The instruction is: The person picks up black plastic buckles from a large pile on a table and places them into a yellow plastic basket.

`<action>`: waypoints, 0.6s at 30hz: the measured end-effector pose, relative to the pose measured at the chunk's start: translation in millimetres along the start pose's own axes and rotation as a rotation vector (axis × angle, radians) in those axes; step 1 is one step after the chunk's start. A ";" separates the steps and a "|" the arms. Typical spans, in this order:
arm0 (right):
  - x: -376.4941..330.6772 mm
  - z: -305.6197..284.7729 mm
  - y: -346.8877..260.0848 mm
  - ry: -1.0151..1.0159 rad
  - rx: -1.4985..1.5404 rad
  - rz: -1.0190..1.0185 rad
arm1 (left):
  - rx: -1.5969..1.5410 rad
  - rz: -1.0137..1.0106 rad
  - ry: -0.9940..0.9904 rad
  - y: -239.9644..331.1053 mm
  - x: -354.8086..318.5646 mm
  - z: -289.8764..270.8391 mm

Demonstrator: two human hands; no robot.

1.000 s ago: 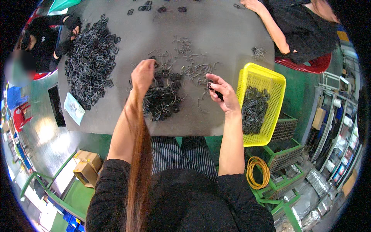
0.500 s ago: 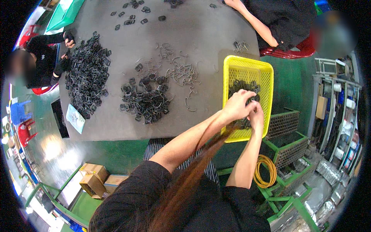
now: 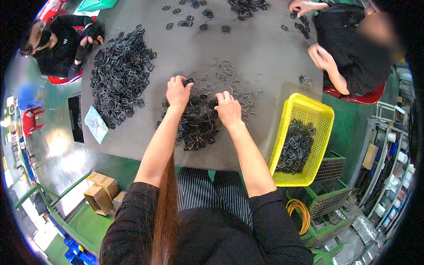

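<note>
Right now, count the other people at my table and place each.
2: one person at the left edge, beside a heap of black buckles; another person at the right edge, beyond the yellow basket. Others may be out of frame.

Small black buckles [image 3: 195, 133] lie jumbled, heaped on the grey table [image 3: 269, 57].
</note>
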State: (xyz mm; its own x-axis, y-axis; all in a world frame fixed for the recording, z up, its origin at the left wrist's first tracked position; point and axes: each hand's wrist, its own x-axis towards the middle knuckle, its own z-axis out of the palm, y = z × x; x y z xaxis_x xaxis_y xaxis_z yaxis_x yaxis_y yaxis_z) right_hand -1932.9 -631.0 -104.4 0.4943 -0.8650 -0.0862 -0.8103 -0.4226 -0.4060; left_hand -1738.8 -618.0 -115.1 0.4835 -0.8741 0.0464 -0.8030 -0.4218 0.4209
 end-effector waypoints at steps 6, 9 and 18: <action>5.3 -27.9 34.5 -0.074 0.929 0.361 | -1.046 -0.407 -0.553 -8.3 25.2 -29.5; 1.8 -34.0 32.1 -0.189 1.689 0.577 | -0.639 -0.095 -0.571 -20.7 20.4 -26.3; 12.9 10.8 -11.0 -0.083 0.409 0.407 | -1.161 -0.221 -0.657 -18.2 22.8 -56.8</action>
State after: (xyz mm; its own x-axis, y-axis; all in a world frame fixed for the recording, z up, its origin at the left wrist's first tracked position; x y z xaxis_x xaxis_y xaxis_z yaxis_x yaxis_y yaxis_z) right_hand -1914.2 -634.6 -110.9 0.2047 -0.9048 -0.3734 -0.7610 0.0928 -0.6420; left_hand -1693.4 -616.7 -70.3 0.0468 -0.9053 -0.4222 0.1827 -0.4077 0.8946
